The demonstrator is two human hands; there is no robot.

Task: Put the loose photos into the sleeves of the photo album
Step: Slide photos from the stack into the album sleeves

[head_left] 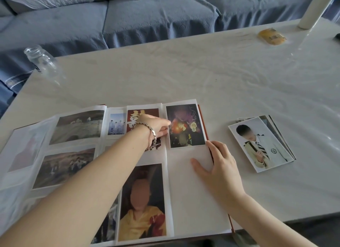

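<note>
The photo album (185, 191) lies open on the table, its sleeves holding several photos. A dark photo with glowing shapes (185, 126) sits in the top sleeve of the right page. My left hand (154, 126), with a bracelet at the wrist, reaches across the album and its fingers touch that photo's left edge. My right hand (219, 171) lies flat with straight fingers on the blank lower part of the right page, near its outer edge. A stack of loose photos (261, 143) rests on the table to the right of the album.
A clear glass jar (41, 59) stands at the table's far left corner. A yellow packet (272, 37) and a white post (311, 9) are at the far right. A blue sofa (147, 16) runs behind the table (184, 71).
</note>
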